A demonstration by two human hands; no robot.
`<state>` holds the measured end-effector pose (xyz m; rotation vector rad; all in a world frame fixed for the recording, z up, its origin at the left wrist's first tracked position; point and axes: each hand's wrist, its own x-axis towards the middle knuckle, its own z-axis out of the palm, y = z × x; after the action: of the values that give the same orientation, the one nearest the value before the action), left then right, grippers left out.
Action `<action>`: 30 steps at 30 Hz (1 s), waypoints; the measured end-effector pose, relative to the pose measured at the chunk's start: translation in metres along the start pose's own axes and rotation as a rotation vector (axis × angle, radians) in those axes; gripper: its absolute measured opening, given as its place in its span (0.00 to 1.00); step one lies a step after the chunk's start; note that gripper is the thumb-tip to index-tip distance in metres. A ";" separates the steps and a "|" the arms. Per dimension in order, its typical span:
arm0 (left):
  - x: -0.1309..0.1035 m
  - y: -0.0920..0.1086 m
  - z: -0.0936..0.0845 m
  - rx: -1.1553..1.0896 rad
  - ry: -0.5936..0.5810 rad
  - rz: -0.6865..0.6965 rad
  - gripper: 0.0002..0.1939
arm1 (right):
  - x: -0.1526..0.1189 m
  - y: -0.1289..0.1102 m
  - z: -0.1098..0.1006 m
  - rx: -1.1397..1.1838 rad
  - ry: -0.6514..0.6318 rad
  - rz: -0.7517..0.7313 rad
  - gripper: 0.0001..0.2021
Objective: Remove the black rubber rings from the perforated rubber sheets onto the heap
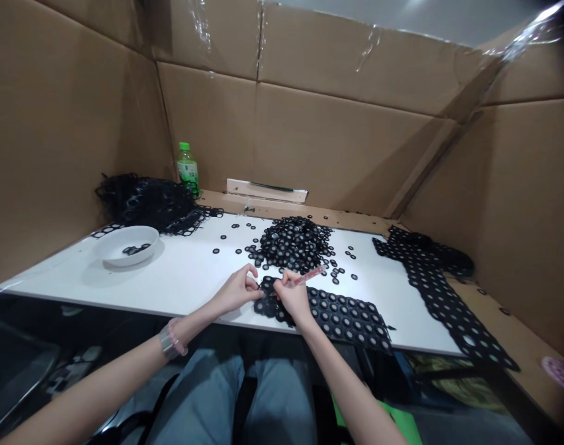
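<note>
A black rubbery sheet (pixel 351 318) with rows of round discs lies along the table's front edge. At its left end is my left hand (pixel 238 290), fingers curled and the tips closed at the sheet's edge; what they pinch is too small to make out. My right hand (pixel 294 301) grips a pen-like tool (pixel 309 275) with a clear and red shaft, its lower end down over the sheet and hidden by the fingers. Just behind both hands rises a heap of small black rings (pixel 293 241), with loose ones scattered around it.
On the left stand a white bowl (pixel 119 238) with a few black pieces, a tangled black pile of webbing (pixel 147 201) and a green-capped bottle (pixel 188 168). A long perforated black sheet (pixel 441 296) covers the right side. Cardboard walls (pixel 337 136) enclose the white table (pixel 189 272).
</note>
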<state>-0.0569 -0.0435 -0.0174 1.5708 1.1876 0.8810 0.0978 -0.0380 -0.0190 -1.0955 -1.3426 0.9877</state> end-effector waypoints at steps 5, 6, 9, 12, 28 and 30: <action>-0.003 -0.009 0.002 -0.031 0.063 0.089 0.18 | 0.000 -0.001 0.000 -0.095 -0.029 -0.042 0.12; -0.003 -0.010 0.003 -0.037 0.063 0.093 0.18 | 0.000 -0.001 0.000 -0.108 -0.034 -0.049 0.12; -0.004 -0.012 0.004 -0.073 0.063 0.089 0.18 | 0.000 0.000 0.001 -0.146 -0.046 -0.072 0.12; -0.005 -0.011 0.006 -0.161 0.075 0.066 0.20 | 0.000 0.000 0.004 -0.173 -0.060 -0.098 0.12; 0.004 0.024 0.009 -0.393 -0.130 -0.272 0.13 | 0.004 -0.004 -0.025 0.310 0.091 0.130 0.18; 0.009 0.025 0.008 -0.339 -0.190 -0.292 0.16 | 0.003 -0.002 -0.024 0.334 0.097 0.154 0.18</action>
<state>-0.0404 -0.0390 0.0040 1.1461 1.0364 0.6830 0.1218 -0.0362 -0.0150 -0.9861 -0.9831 1.2069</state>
